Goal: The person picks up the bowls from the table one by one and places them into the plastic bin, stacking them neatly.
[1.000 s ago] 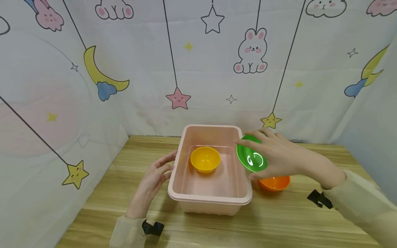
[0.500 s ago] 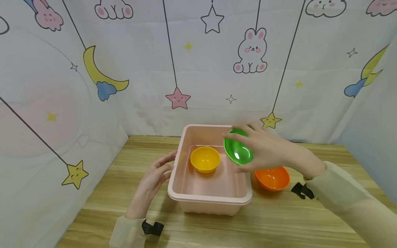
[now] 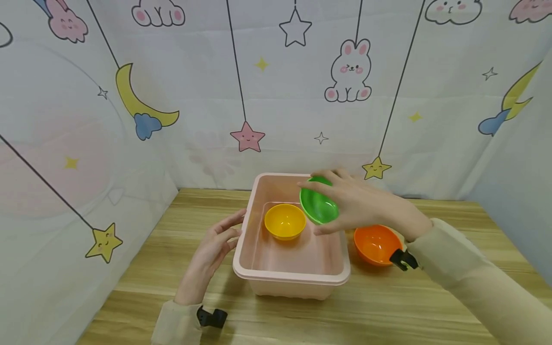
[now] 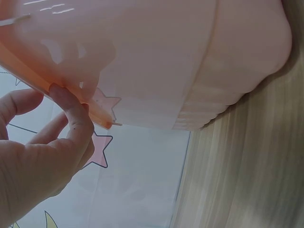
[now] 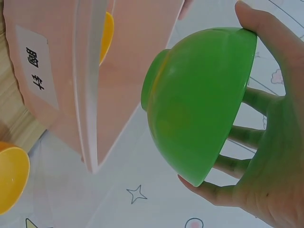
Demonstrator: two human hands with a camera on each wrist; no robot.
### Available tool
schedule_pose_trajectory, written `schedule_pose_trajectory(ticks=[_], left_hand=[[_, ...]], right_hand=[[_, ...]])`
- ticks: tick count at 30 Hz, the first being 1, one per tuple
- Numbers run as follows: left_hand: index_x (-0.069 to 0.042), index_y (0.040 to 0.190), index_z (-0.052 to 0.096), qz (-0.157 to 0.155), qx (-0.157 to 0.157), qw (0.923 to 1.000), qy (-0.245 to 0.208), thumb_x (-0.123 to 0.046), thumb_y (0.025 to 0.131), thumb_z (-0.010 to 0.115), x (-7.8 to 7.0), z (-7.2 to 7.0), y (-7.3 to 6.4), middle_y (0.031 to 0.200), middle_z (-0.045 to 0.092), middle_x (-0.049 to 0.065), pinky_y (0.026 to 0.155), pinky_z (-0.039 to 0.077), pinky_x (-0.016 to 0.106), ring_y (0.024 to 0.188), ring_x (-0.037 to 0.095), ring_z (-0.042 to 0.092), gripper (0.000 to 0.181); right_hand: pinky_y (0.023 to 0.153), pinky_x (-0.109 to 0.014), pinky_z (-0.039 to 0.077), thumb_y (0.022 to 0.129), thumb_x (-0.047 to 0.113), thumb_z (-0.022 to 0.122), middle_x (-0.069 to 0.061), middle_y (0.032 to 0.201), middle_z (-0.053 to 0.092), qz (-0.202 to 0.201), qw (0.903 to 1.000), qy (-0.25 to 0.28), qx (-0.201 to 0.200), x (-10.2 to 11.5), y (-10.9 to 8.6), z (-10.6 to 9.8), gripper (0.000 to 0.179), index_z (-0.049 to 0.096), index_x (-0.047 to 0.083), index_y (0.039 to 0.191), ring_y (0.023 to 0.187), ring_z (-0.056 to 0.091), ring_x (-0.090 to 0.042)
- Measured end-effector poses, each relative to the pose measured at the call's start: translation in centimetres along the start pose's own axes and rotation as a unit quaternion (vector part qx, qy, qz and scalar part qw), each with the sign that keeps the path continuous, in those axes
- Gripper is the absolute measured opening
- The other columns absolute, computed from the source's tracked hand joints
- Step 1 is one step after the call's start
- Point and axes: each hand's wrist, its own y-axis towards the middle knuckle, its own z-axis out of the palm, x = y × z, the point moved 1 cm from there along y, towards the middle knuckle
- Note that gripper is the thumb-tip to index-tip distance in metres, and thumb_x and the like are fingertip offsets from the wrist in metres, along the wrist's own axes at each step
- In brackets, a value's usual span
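Observation:
In the head view, my right hand (image 3: 353, 201) grips a green bowl (image 3: 317, 203) by its rim, tilted over the right side of a pink plastic bin (image 3: 293, 277). Thumb and fingers span opposite edges of the green bowl (image 5: 199, 99) in the right wrist view, its foot ring facing the bin. A yellow bowl (image 3: 285, 222) sits upright on the bin floor. At the bin's left side, my left hand (image 3: 215, 244) rests loosely bent fingers against the outer rim, as the left wrist view also shows.
An orange bowl (image 3: 376, 244) stands on the wooden table (image 3: 388, 306) just right of the bin, beneath the right forearm. A white label (image 5: 37, 66) with dark characters is on the bin's outer wall. Printed cloth (image 3: 293, 96) rises behind the table and along both sides.
My right hand has carried the green bowl leftward from the bin's right edge to over its inside. More of the orange bowl now shows. The left hand, bin and yellow bowl stay put.

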Motion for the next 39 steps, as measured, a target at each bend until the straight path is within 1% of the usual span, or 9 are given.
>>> schedule_pose_trajectory(ticks=[6, 10, 14, 18, 24, 26, 31, 39], left_hand=[[0.003, 0.145, 0.037, 0.002, 0.002, 1.0000, -0.002, 0.002, 0.090, 0.050, 0.0, -0.1, 0.0, 0.127, 0.051, 0.003, 0.087, 0.051, 0.026, 0.111, 0.014, 0.057, 0.057], [0.003, 0.145, 0.036, 0.003, 0.003, 1.0000, -0.003, 0.002, 0.090, 0.050, 0.0, -0.1, 0.0, 0.125, 0.051, 0.002, 0.087, 0.051, 0.027, 0.110, 0.013, 0.057, 0.057], [0.002, 0.145, 0.037, 0.002, 0.003, 1.0000, -0.001, 0.001, 0.090, 0.050, 0.0, -0.1, 0.0, 0.127, 0.050, 0.003, 0.088, 0.051, 0.027, 0.112, 0.015, 0.057, 0.057], [0.002, 0.145, 0.037, 0.002, 0.005, 1.0000, 0.000, 0.001, 0.090, 0.050, 0.0, -0.1, 0.0, 0.128, 0.050, 0.004, 0.089, 0.051, 0.028, 0.113, 0.015, 0.057, 0.057], [0.002, 0.145, 0.037, 0.002, 0.001, 1.0000, -0.002, 0.002, 0.090, 0.050, 0.1, -0.1, 0.0, 0.125, 0.052, 0.000, 0.088, 0.051, 0.027, 0.112, 0.015, 0.057, 0.057], [0.003, 0.145, 0.037, 0.002, -0.001, 1.0000, -0.003, 0.002, 0.090, 0.050, 0.1, -0.1, -0.1, 0.123, 0.053, -0.002, 0.088, 0.051, 0.027, 0.112, 0.014, 0.057, 0.057], [0.004, 0.145, 0.037, 0.003, -0.004, 1.0000, -0.005, 0.003, 0.089, 0.050, 0.1, -0.1, -0.1, 0.119, 0.056, -0.005, 0.087, 0.051, 0.026, 0.109, 0.011, 0.057, 0.057], [0.003, 0.145, 0.037, 0.002, 0.000, 1.0000, -0.009, 0.002, 0.090, 0.050, 0.1, -0.1, 0.0, 0.122, 0.054, -0.003, 0.087, 0.051, 0.026, 0.110, 0.011, 0.057, 0.057]], right_hand=[[0.093, -0.053, 0.047, 0.073, 0.070, 0.066, -0.003, 0.152, 0.031, -0.005, 0.9999, 0.000, 0.011, 0.3, 0.7, 0.1, 0.088, 0.031, 0.041, 0.148, 0.131, 0.035, -0.029], [0.097, -0.054, 0.044, 0.072, 0.072, 0.065, -0.004, 0.152, 0.031, -0.006, 0.9998, -0.003, 0.018, 0.4, 1.3, 0.2, 0.089, 0.030, 0.041, 0.148, 0.130, 0.036, -0.029], [0.101, -0.057, 0.041, 0.072, 0.070, 0.067, -0.004, 0.153, 0.030, -0.006, 0.9997, 0.002, 0.024, 0.6, 1.9, 0.2, 0.089, 0.031, 0.041, 0.148, 0.131, 0.035, -0.030], [0.102, -0.059, 0.040, 0.072, 0.067, 0.069, -0.005, 0.153, 0.030, -0.010, 0.9994, 0.009, 0.031, 0.8, 2.6, 0.3, 0.090, 0.031, 0.039, 0.149, 0.132, 0.034, -0.031], [0.103, -0.060, 0.038, 0.072, 0.067, 0.069, -0.006, 0.154, 0.029, -0.008, 0.9985, 0.029, 0.044, 1.0, 3.6, 0.6, 0.089, 0.031, 0.040, 0.148, 0.134, 0.032, -0.032], [0.103, -0.060, 0.038, 0.073, 0.067, 0.068, -0.005, 0.153, 0.030, -0.007, 0.9982, 0.036, 0.048, 1.0, 3.9, 0.8, 0.089, 0.031, 0.041, 0.148, 0.134, 0.032, -0.032], [0.100, -0.057, 0.042, 0.073, 0.067, 0.068, -0.006, 0.153, 0.030, -0.009, 0.9978, 0.038, 0.053, 1.3, 4.9, 1.1, 0.088, 0.031, 0.040, 0.148, 0.132, 0.034, -0.031], [0.097, -0.057, 0.044, 0.073, 0.067, 0.067, -0.004, 0.153, 0.030, 0.006, 0.9969, 0.041, 0.067, 1.7, 5.9, 1.3, 0.088, 0.030, 0.042, 0.148, 0.133, 0.034, -0.031]])
